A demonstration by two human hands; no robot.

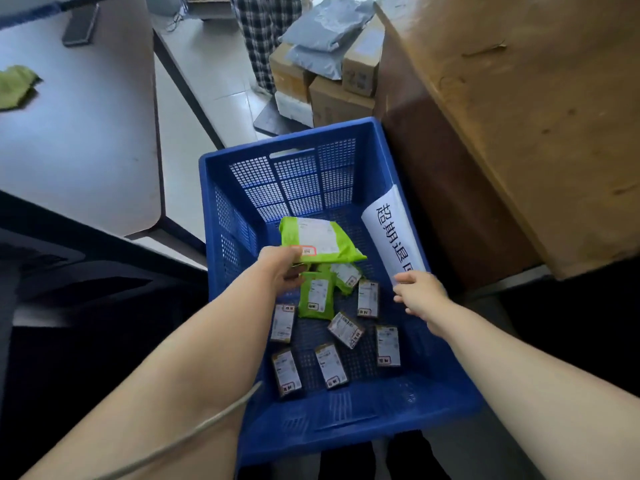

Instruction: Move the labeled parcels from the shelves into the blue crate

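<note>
The blue crate [239, 209] stands on the floor below me. My left hand [282, 268] grips a green labeled mailer [318, 242] by its near edge and holds it above the crate's inside. My right hand [420, 294] hovers over the crate's right rim, fingers relaxed and holding nothing, just below a white paper sign [393, 233] fixed to that rim. On the crate floor lie two smaller green mailers [317, 296] and several small brown labeled boxes [346, 329].
A big wooden box [519, 116] stands tight against the crate's right side. A grey table [79, 126] with a green cloth [15, 86] is at the left. Stacked cartons with grey mailers [325, 39] and a person's checked trousers [263, 36] are behind the crate.
</note>
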